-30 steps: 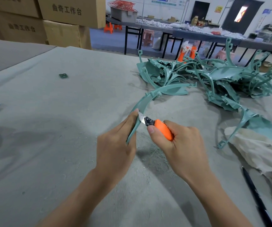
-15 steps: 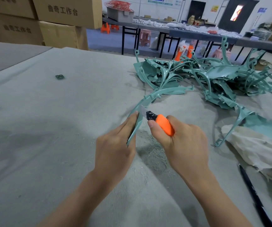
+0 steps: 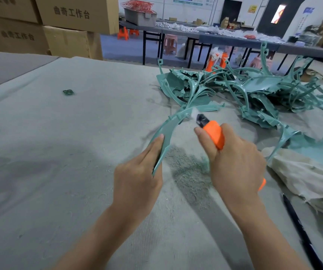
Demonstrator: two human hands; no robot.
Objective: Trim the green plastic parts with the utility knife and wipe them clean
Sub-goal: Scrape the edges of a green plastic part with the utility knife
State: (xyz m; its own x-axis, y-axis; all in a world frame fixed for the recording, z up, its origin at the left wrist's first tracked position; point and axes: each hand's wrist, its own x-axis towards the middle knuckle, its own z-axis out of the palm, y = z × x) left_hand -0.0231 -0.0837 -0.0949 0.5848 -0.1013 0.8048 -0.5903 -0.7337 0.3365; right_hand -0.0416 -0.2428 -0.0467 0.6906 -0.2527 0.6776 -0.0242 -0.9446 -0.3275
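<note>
My left hand (image 3: pixel 137 178) grips the near end of a long curved green plastic part (image 3: pixel 169 126), which arcs up and away to the right above the table. My right hand (image 3: pixel 234 162) holds an orange utility knife (image 3: pixel 214 133); its blurred blade tip points at the upper stretch of the part's inner edge. A heap of tangled green plastic parts (image 3: pixel 244 90) lies at the back right. A crumpled beige cloth (image 3: pixel 304 176) sits to the right of my right hand. Fine green shavings (image 3: pixel 187 166) lie on the table between my hands.
The grey felt-covered table (image 3: pixel 69 143) spreads wide to the left, with a small green scrap (image 3: pixel 68 92) on it. A black stick-like tool (image 3: pixel 300 230) lies at the near right. Cardboard boxes (image 3: pixel 65 22) are stacked at the back left, and long work tables (image 3: pixel 234 36) stand behind.
The knife has slid up along the curved part, from beside my left thumb toward its far end. My left hand keeps its hold on the near end.
</note>
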